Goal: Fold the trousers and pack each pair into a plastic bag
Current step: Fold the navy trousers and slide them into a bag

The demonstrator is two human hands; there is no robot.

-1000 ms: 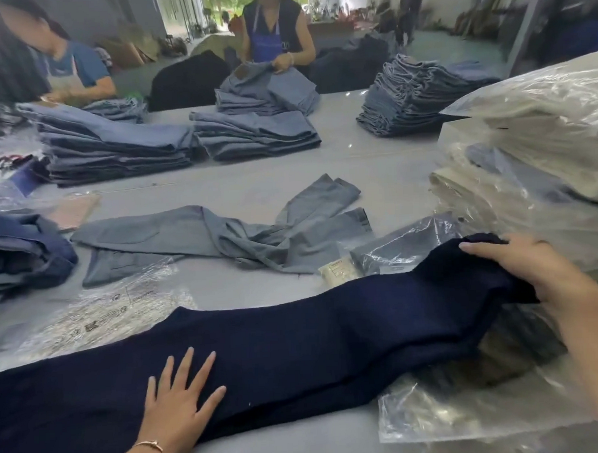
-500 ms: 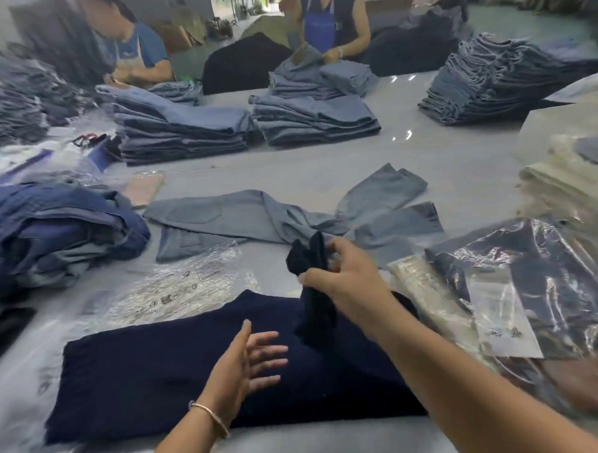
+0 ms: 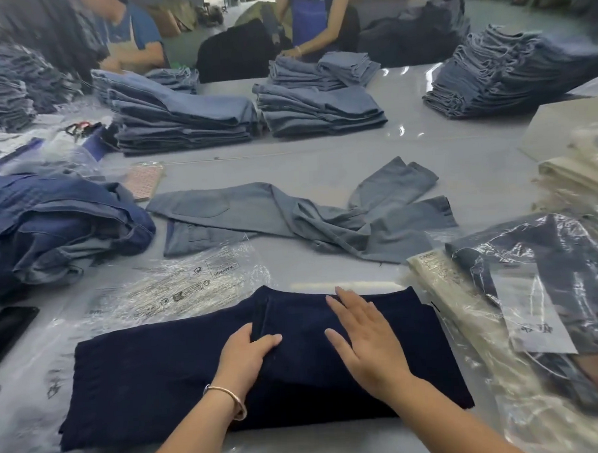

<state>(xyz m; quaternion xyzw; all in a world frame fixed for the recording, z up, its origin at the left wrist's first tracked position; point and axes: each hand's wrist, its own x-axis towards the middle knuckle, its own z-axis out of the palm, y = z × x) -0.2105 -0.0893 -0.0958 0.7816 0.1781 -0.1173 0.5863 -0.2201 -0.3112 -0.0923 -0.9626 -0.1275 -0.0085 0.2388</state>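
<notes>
Grey bench (image 3: 425,159), wide, loaded with denim. Three stacks of folded blue jeans (image 3: 183,118) along the far side, two people in aprons behind them. Loose heap of blue jeans (image 3: 51,230) at left. Grey trousers (image 3: 290,216) sprawled unfolded mid-bench. Bagged dark trousers (image 3: 539,277) at right, paper label under the film. Navy trousers (image 3: 143,380) near edge, centre, right portion folded over onto the rest. Empty plastic bags (image 3: 177,286) lie just beyond and partly under them. Right hand (image 3: 367,339) flat on the folded layer, fingers straight and spread. Left hand (image 3: 245,355) at the fold's edge, fingers tucked under it, thumb on top, gripping the cloth. Bracelet (image 3: 229,399) on left wrist.
</notes>
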